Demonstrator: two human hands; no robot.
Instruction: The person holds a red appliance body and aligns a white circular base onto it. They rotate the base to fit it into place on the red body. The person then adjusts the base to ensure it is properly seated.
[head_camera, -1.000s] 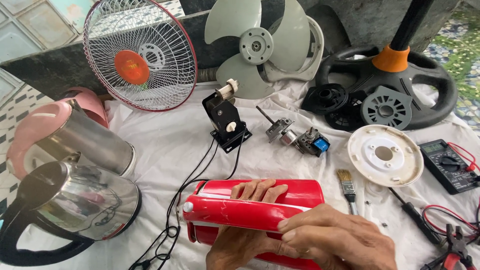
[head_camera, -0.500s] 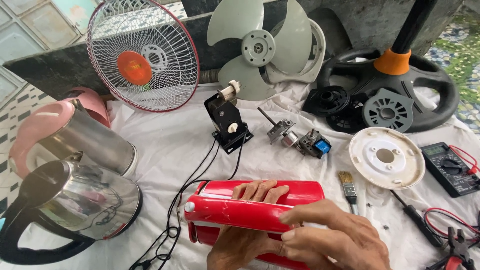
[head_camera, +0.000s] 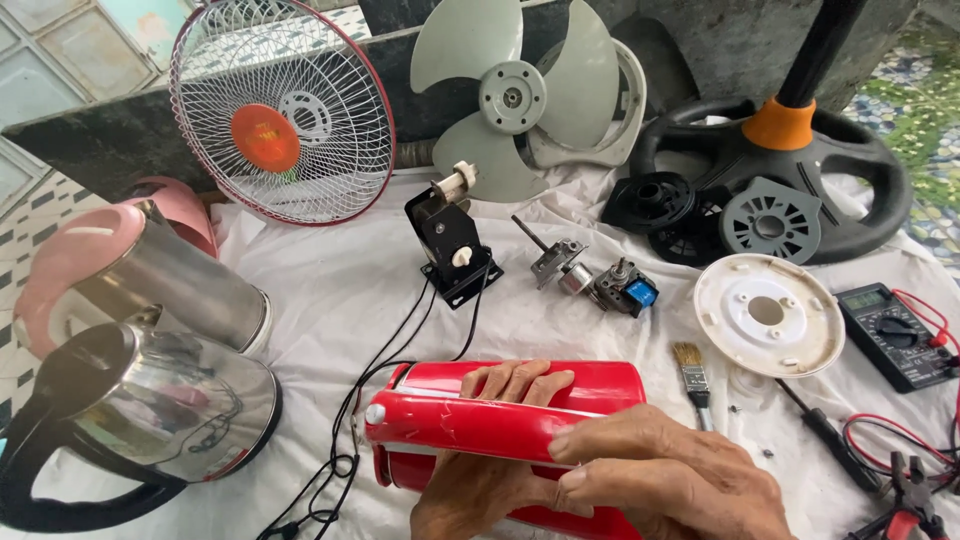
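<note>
In the head view, the red casing (head_camera: 500, 425) is lying on the white cloth (head_camera: 330, 290) with its long axis running left to right, cap end leftward. The left hand (head_camera: 490, 470) is cradling the casing from below, fingers curling over its top. The right hand (head_camera: 670, 480) is clasping its right end. Right of the casing a brush (head_camera: 692, 370) is lying; behind it, a black motor bracket (head_camera: 450, 245); left of it, two kettles (head_camera: 140, 400).

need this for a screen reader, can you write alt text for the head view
Two hands, left hand and right hand, grip a red housing lying on a white cloth. Around it lie a fan guard, fan blade, two kettles, a paintbrush and a multimeter.
</note>
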